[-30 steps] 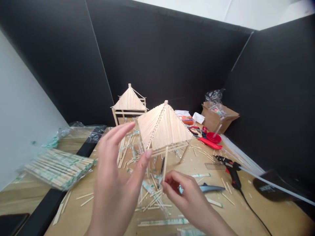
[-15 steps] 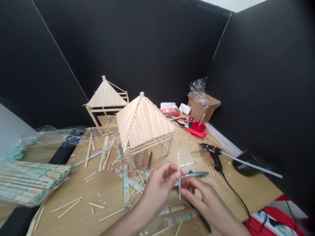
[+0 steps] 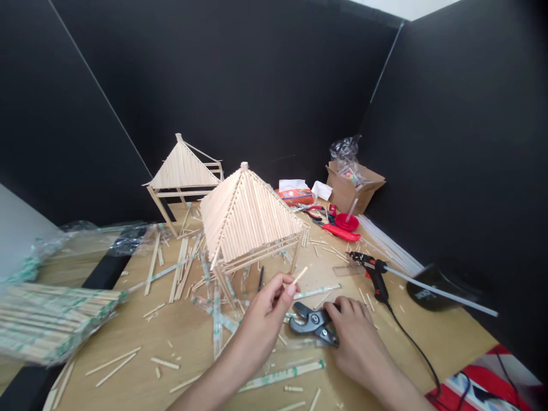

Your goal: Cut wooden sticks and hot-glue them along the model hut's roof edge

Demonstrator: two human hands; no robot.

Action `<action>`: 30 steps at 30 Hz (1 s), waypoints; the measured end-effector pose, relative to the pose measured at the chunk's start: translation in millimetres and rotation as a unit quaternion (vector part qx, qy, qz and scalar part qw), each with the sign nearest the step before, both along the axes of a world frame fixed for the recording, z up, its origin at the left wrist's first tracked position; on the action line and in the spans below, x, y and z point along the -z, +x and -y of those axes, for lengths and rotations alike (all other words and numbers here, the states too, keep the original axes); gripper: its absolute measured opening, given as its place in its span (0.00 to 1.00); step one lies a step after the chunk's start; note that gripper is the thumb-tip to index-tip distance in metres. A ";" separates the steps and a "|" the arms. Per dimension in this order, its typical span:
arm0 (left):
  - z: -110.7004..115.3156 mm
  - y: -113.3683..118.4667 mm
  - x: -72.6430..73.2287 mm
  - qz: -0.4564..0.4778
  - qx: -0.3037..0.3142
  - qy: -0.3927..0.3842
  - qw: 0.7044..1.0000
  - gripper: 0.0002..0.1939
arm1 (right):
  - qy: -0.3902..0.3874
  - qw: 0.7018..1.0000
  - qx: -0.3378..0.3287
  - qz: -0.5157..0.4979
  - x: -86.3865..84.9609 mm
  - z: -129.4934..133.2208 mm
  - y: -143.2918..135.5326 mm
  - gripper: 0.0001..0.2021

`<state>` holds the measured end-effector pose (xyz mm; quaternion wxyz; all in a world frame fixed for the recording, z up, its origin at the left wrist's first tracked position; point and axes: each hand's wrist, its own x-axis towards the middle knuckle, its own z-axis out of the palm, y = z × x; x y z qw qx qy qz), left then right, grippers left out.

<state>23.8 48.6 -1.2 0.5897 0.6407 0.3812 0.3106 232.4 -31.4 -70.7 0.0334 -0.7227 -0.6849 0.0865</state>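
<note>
Between the thumb and fingers of my left hand (image 3: 276, 299) is a short cut piece of wooden chopstick (image 3: 301, 274), its free end tilted up to the right. My right hand (image 3: 357, 337) is closed over the handles of a dark cable cutter (image 3: 314, 321) on the table. The cutter's curved jaws point left, just below my left hand; its handles are mostly hidden under my fingers. Just beyond my hands stands a small stick-built house model (image 3: 252, 220) with a pitched roof. Wrapped chopsticks (image 3: 295, 371) lie in front.
A second stick model (image 3: 182, 165), with part of its roof frame bare, stands behind left. Bagged chopsticks (image 3: 55, 319) lie at left. On the right are a glue gun (image 3: 377, 277) with its cord, a black container (image 3: 436, 285), a cardboard box (image 3: 355, 191) and a red utility knife (image 3: 341, 232).
My right hand has left the stick and moved down onto the cutter, which now lies turned with jaws leftward. My left hand has tilted the stick from upright toward the right.
</note>
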 end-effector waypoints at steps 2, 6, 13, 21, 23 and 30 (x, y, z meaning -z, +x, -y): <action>0.3 -3.9 -3.0 -0.026 0.003 0.025 0.999 0.16 | 0.016 0.999 0.000 -0.031 0.5 -2.1 -1.6 0.22; 1.1 -11.6 -12.2 -0.085 -0.002 0.082 0.993 0.18 | 0.076 0.984 -0.015 -0.161 -7.3 1.3 3.0 0.24; 2.4 -18.8 -24.0 -0.094 0.059 0.200 0.973 0.15 | 0.272 0.943 -0.091 -0.167 -34.2 2.9 10.6 0.28; -0.9 -12.4 -23.4 -0.052 0.128 0.338 0.931 0.13 | 0.339 0.914 -0.140 -0.174 -45.2 -10.8 5.0 0.26; -1.3 -11.4 -22.8 -0.040 0.138 0.348 0.926 0.14 | 0.355 0.906 -0.151 -0.176 -46.2 -11.4 3.1 0.26; -2.9 -11.3 -20.6 -0.020 0.149 0.362 0.920 0.14 | 0.366 0.901 -0.162 -0.166 -47.2 -10.8 2.7 0.24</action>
